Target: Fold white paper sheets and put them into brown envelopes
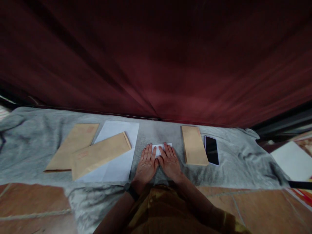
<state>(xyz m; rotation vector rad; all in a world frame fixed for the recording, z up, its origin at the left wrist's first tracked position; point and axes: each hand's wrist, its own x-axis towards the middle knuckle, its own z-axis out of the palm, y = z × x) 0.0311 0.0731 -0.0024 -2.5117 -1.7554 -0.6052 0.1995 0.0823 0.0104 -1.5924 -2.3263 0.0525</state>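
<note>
A small piece of white paper (159, 150) lies on the grey cloth in front of me, mostly covered by my hands. My left hand (146, 164) rests flat on its left part, fingers stretched forward. On the right part my right hand (170, 162) lies flat too, its thumb close to the left one. To the left, a brown envelope (102, 152) lies slantwise over white sheets (122, 169) and partly over another brown envelope (75, 143). Right of my hands is a stack of brown envelopes (195, 146).
A phone (211, 150) with a dark screen lies just right of the envelope stack. The grey cloth (239, 159) is wrinkled at both ends. A dark red curtain (156, 65) hangs behind it. Tiled floor (34, 201) shows in front, and a white sheet (292, 161) lies at far right.
</note>
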